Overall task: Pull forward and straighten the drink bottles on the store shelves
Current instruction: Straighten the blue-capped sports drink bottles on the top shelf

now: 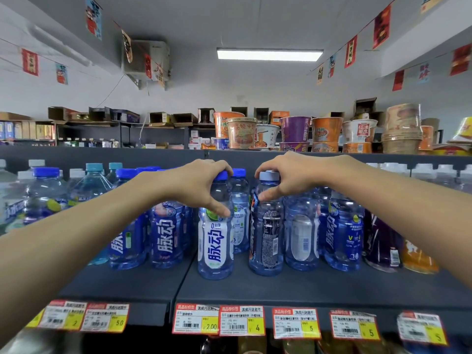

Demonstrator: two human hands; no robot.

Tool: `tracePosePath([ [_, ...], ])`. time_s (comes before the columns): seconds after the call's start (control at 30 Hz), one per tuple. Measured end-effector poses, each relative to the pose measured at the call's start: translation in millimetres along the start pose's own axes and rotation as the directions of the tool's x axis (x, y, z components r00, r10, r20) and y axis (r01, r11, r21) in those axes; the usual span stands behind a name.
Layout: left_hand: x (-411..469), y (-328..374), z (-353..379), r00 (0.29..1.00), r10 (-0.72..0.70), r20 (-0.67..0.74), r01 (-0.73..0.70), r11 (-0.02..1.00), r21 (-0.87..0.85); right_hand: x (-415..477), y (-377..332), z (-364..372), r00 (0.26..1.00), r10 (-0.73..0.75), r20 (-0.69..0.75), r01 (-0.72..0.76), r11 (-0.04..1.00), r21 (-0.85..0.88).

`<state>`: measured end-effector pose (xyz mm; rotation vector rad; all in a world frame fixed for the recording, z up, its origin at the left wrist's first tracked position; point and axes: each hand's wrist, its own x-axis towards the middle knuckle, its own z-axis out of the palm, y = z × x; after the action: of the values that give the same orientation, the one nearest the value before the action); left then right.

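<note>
Head view: my left hand grips the white bottle, right hand the dark bottle beside it, both forward; rows behind it look undone.

The left hand is gripping the top of a white-labelled bottle, with its fingers curling over the blue cap and its thumb lying down the shoulder. Just beside it, the right hand is holding a dark-labelled bottle by its pale cap in the same way. Both bottles are standing upright on the dark shelf, slightly ahead of the other blue bottles crowding to either side, while price tags are hanging along the shelf's front edge and noodle cups are sitting on the level above.
</note>
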<state>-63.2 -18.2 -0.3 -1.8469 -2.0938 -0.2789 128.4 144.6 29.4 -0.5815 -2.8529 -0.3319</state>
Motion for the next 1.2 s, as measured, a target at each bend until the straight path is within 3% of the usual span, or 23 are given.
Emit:
tracePosePath([
  [0.13, 1.2, 1.4, 5.9, 0.998, -0.035, -0.059, 0.038, 0.998, 0.04, -0.5, -3.1, -1.6, 1.0, 0.007, 0.01, -0.007, 1.0, 0.027],
  [0.27, 2.8, -0.1, 6.6, 0.998, -0.024, -0.06, 0.027, 0.999, 0.046, -3.5, -1.6, -10.0, 0.986, -0.088, 0.142, 0.042, 0.953, 0.299],
  [0.33, 2.7, -1.4, 6.3, 0.998, -0.013, -0.055, 0.015, 0.999, 0.034, -3.1, -3.8, -16.0, 0.973, -0.128, 0.19, 0.057, 0.938, 0.341],
  [0.4, 3.1, -2.0, 6.0, 0.999, -0.01, -0.053, 0.011, 0.999, 0.03, -1.1, -11.6, -17.0, 0.982, -0.098, 0.163, 0.048, 0.957, 0.288],
  [0.53, 2.5, -1.1, 4.9, 0.998, -0.012, -0.054, 0.014, 1.0, 0.026, 0.4, -21.7, 1.7, 0.999, -0.012, 0.03, 0.011, 1.0, 0.008],
  [0.67, -0.7, 0.3, 1.4, 1.0, -0.019, -0.025, 0.019, 1.0, 0.018, -2.5, -17.6, -0.8, 0.997, 0.001, 0.072, -0.005, 0.998, 0.061],
  [0.9, -7.8, -7.2, -13.3, 0.997, -0.052, 0.052, 0.048, 0.996, 0.071, -17.1, -9.1, -13.9, 0.985, 0.087, 0.147, -0.084, 0.996, -0.021],
  [1.2, -9.2, -4.6, -13.0, 0.996, -0.062, 0.071, 0.05, 0.987, 0.155, -29.7, -2.4, -22.9, 0.969, 0.094, 0.228, -0.088, 0.995, -0.039],
])
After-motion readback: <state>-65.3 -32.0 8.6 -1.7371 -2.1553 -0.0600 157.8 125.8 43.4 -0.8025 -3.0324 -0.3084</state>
